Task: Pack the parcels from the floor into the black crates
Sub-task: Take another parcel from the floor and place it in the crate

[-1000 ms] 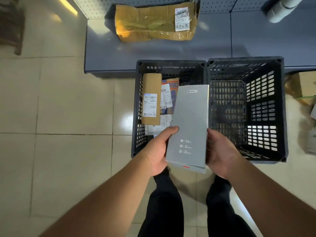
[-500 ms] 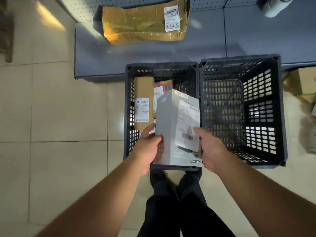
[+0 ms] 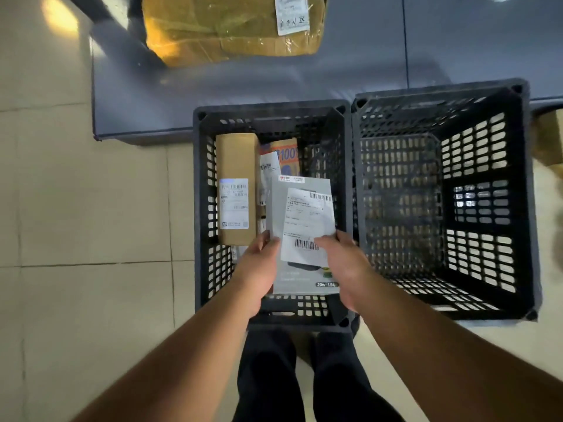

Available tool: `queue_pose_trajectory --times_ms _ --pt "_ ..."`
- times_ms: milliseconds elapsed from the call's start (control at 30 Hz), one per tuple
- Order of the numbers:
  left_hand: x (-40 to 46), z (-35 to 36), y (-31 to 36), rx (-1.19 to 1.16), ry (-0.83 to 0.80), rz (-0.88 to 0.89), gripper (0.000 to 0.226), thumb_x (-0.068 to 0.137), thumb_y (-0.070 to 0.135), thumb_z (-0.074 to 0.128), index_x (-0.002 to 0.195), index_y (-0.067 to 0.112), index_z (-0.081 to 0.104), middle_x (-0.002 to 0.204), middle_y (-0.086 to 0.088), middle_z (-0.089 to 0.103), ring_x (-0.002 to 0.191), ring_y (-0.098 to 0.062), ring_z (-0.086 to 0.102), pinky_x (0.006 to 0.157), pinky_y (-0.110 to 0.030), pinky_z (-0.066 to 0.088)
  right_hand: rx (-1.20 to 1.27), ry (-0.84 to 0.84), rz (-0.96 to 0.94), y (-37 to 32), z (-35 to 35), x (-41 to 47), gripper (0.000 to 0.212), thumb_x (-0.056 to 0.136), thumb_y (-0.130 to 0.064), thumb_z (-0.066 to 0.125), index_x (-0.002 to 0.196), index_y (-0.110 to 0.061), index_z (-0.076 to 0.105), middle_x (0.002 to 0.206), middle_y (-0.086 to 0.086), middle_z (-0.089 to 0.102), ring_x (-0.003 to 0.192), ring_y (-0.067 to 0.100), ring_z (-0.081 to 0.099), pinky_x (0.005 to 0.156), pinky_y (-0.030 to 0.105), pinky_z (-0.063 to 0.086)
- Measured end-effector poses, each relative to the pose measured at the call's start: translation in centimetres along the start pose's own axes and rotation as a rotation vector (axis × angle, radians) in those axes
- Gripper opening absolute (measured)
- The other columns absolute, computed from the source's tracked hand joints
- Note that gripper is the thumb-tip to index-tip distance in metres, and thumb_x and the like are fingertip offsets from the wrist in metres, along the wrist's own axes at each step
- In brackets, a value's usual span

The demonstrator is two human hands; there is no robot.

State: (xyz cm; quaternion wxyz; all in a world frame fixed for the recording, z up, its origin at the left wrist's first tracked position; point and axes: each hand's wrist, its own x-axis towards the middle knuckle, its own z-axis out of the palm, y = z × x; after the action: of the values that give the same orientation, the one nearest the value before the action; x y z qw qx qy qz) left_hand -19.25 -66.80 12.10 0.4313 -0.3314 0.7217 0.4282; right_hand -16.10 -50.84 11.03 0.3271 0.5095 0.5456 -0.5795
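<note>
A grey box (image 3: 301, 208) with a white shipping label sits low inside the left black crate (image 3: 199, 208). My left hand (image 3: 259, 266) grips its left edge and my right hand (image 3: 344, 263) grips its right edge. Beside it in the same crate stands a tall brown cardboard parcel (image 3: 236, 166), and an orange-and-blue packet (image 3: 286, 155) shows behind. The right black crate (image 3: 524, 208) holds nothing that I can see.
A large taped brown parcel (image 3: 231, 25) lies on a grey platform (image 3: 274, 83) beyond the crates. A cardboard box (image 3: 551, 138) shows at the right edge. Tiled floor spreads to the left. My legs stand just behind the left crate.
The grey box was turned so its label faces up, then lowered from above the crate rim down into the left crate. Both hands went down with it.
</note>
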Motion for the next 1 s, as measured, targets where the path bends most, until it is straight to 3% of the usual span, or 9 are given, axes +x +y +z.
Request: queue_pose_trajectory --times_ms 167,333,400,567,633,667,767,833,1000 --pt "5.5 0.3 1.7 0.057 0.056 0.078 0.036 0.1 0.034 0.053 0.131 0.05 0.061 0.115 0.013 0.073 0.097 -0.018 0.072 0.086 -0.042 0.062 -0.048 -0.055 -0.036 -2.0 1.0 4.3 0.047 0.089 -0.043 0.057 0.13 -0.059 0.041 0.111 -0.012 0.066 0.098 0.022 0.065 0.07 0.04 0.051" --pt "9.4 -0.1 3.5 0.165 0.135 0.207 0.035 0.101 0.021 0.05 0.112 0.051 0.065 0.077 0.035 0.069 0.061 0.002 0.068 0.047 -0.022 0.056 -0.093 -0.044 -0.053 -3.1 2.7 8.5 0.049 0.085 -0.042 0.058 0.128 -0.059 0.042 0.107 -0.01 0.069 0.096 0.021 0.067 0.079 0.046 0.057" --pt "10.3 -0.4 4.1 0.21 0.134 0.253 0.039 0.096 0.016 0.051 0.105 0.052 0.064 0.082 0.039 0.068 0.06 -0.002 0.069 0.039 -0.02 0.047 -0.069 -0.028 -0.063 -3.6 3.3 9.9 0.052 0.083 -0.041 0.059 0.132 -0.054 0.045 0.105 -0.008 0.07 0.095 0.021 0.069 0.08 0.045 0.059" --pt "12.6 -0.8 4.5 0.345 0.099 0.387 0.058 0.083 -0.001 0.037 0.118 0.04 0.06 0.1 0.011 0.073 0.065 -0.018 0.067 0.042 -0.023 0.045 0.001 0.047 -0.081 -4.4 5.0 12.3 0.066 0.08 -0.042 0.061 0.143 -0.044 0.041 0.109 -0.01 0.065 0.098 0.02 0.064 0.09 0.046 0.056" --pt "13.2 -0.7 4.3 0.372 0.079 0.403 0.064 0.087 -0.002 0.04 0.138 0.034 0.053 0.133 0.002 0.063 0.082 -0.027 0.072 0.053 -0.032 0.057 0.01 0.05 -0.115 -4.7 5.7 13.0 0.066 0.08 -0.039 0.06 0.143 -0.046 0.041 0.108 -0.012 0.067 0.095 0.019 0.066 0.086 0.043 0.056" --pt "13.4 -0.7 4.2 0.415 0.077 0.402 0.065 0.09 0.0 0.044 0.149 0.029 0.045 0.15 0.001 0.05 0.102 -0.034 0.071 0.07 -0.04 0.062 0.004 0.042 -0.133 -4.8 6.0 13.3 0.065 0.08 -0.037 0.058 0.142 -0.048 0.042 0.108 -0.013 0.068 0.094 0.018 0.066 0.083 0.04 0.057" --pt "13.3 -0.6 3.4 0.648 0.03 0.42 0.068 0.097 0.009 0.053 0.16 0.018 0.029 0.167 0.002 0.027 0.147 -0.029 0.039 0.116 -0.033 0.033 -0.025 -0.006 -0.158 -5.3 6.7 14.1 0.049 0.085 -0.03 0.051 0.131 -0.046 0.052 0.109 -0.013 0.07 0.097 0.019 0.067 0.085 0.041 0.056" --pt "13.0 -0.8 3.0 0.797 -0.048 0.421 0.07 0.099 0.011 0.055 0.162 0.017 0.025 0.169 0.0 0.022 0.155 -0.021 0.022 0.123 -0.03 0.019 -0.053 -0.027 -0.153 -5.6 6.7 14.4 0.038 0.092 -0.025 0.047 0.124 -0.043 0.056 0.109 -0.009 0.071 0.1 0.023 0.068 0.09 0.045 0.056" --pt "13.3 -1.2 3.1 1.018 -0.202 0.338 0.079 0.097 0.004 0.049 0.164 0.019 0.01 0.172 0.004 -0.002 0.157 -0.027 0.014 0.123 -0.044 0.027 -0.122 -0.052 -0.17 -6.8 5.7 15.0 0.048 0.104 -0.029 0.043 0.152 -0.028 0.037 0.152 0.006 0.046 0.137 0.031 0.045 0.113 0.051 0.038"
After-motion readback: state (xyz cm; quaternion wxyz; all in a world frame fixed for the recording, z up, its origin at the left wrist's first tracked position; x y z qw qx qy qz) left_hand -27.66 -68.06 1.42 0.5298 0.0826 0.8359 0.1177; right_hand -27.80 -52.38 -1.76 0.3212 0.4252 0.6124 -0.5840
